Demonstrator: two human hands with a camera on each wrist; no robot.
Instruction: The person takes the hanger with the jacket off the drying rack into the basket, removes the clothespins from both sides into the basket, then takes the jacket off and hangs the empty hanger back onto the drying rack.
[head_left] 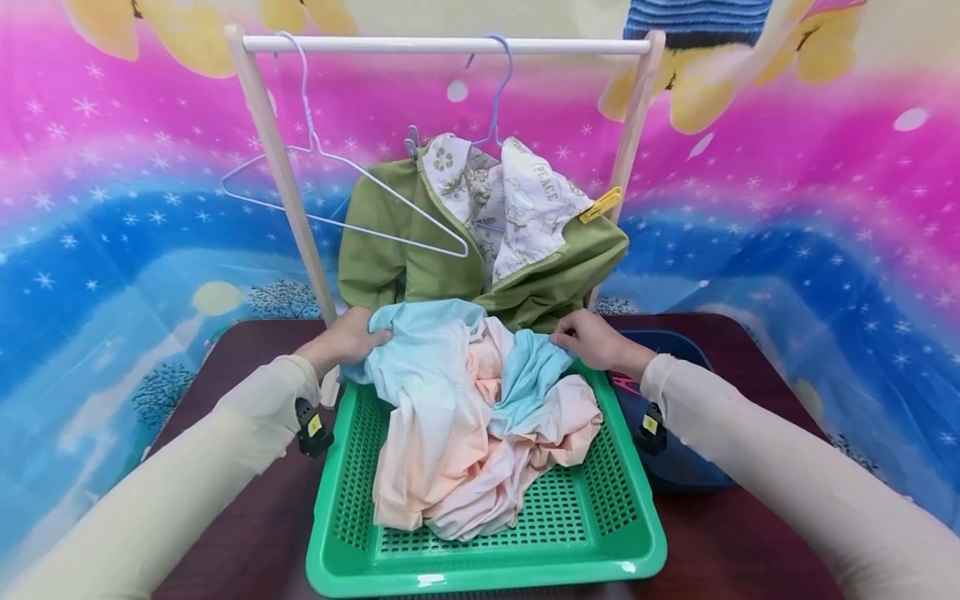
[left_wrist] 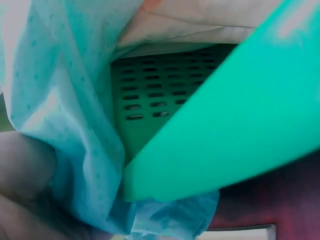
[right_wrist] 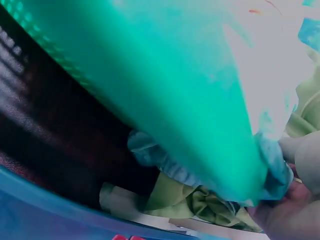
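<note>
Your garment [head_left: 442, 417] is creased, matt cloth; your laundry basket [head_left: 487, 577], glossy plastic; the upper-left rack post [head_left: 259, 108], smooth wood.

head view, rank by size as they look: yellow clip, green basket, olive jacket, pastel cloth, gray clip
Green basket, by outline
Olive jacket and pastel cloth, too alike to rank
Yellow clip
Gray clip

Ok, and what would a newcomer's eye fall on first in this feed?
Probably the bright green basket in the middle, with a turquoise-to-peach garment heaped in it and gripped near the basket's far corners by the left hand and right hand. Next, the olive jacket hanging behind, a yellow clip at its right side, against the vivid pink-and-blue backdrop.
</note>
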